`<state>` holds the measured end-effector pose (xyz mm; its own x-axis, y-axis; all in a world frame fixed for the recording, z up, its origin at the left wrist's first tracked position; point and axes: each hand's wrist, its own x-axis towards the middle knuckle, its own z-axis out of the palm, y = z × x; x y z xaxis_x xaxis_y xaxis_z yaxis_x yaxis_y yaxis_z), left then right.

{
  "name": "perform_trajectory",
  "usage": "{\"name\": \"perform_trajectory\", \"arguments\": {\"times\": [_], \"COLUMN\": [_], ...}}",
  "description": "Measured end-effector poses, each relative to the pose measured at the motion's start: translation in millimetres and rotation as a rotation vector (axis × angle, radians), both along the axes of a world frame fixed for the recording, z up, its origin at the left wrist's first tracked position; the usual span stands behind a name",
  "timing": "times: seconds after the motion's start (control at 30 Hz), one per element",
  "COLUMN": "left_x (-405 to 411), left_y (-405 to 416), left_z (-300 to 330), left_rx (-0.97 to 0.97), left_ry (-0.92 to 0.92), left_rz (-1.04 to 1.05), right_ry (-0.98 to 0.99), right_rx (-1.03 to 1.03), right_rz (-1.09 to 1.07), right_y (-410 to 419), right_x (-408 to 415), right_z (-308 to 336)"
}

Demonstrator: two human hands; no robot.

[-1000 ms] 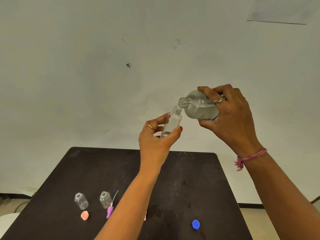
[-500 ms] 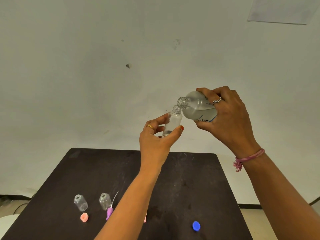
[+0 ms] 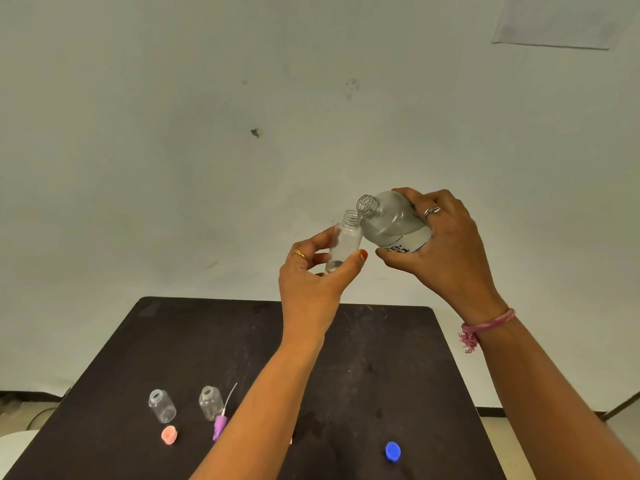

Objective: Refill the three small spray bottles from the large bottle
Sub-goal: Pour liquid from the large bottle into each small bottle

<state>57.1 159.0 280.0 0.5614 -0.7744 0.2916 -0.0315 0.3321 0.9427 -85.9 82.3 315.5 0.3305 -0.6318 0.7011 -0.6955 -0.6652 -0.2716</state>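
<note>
My left hand [image 3: 311, 282] pinches a small clear spray bottle [image 3: 344, 242] upright in the air, with a little liquid at its bottom. My right hand [image 3: 446, 251] grips the large clear bottle [image 3: 391, 223], tilted with its open mouth just above and beside the small bottle's neck. Two more small clear bottles [image 3: 162, 406] [image 3: 210, 402] stand uncapped at the near left of the dark table [image 3: 381, 358]. A purple spray head [image 3: 220, 426] with its thin tube lies beside the second one.
A pink cap [image 3: 169, 435] lies in front of the left small bottle. A blue cap [image 3: 392, 451] lies at the table's near right. My left forearm hides part of the table. A pale wall stands behind the table.
The large bottle's mouth has lifted slightly and tipped back from the small bottle's neck. Both hands have drifted a little lower in view.
</note>
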Motion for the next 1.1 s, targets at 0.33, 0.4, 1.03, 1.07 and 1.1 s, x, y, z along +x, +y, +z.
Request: {"name": "perform_trajectory", "arguments": {"times": [0.33,0.4,1.03,1.07,1.1], "left_x": [-0.8,-1.3,-4.2,-4.2,-4.0], "left_y": [3.9,4.1,2.0,2.0,1.8], "left_z": [-1.6,-1.4,-2.5,-2.6,-2.7], "left_rx": [-0.008,-0.006,0.003,0.001,0.002], "left_ry": [0.02,0.016,0.017,0.018,0.018], "left_rz": [-0.014,-0.02,-0.033,-0.034,-0.035], "right_ry": [0.042,0.061,0.166,0.168,0.171], "right_rx": [-0.083,-0.12,-0.27,-0.274,-0.28], "right_rz": [-0.014,-0.027,-0.058,-0.057,-0.055], "right_y": [0.2,0.1,-2.3,-2.4,-2.6], "right_x": [-8.3,-10.5,-15.2,-15.2,-15.0], "right_z": [6.6,9.3,17.4,17.5,17.6]}}
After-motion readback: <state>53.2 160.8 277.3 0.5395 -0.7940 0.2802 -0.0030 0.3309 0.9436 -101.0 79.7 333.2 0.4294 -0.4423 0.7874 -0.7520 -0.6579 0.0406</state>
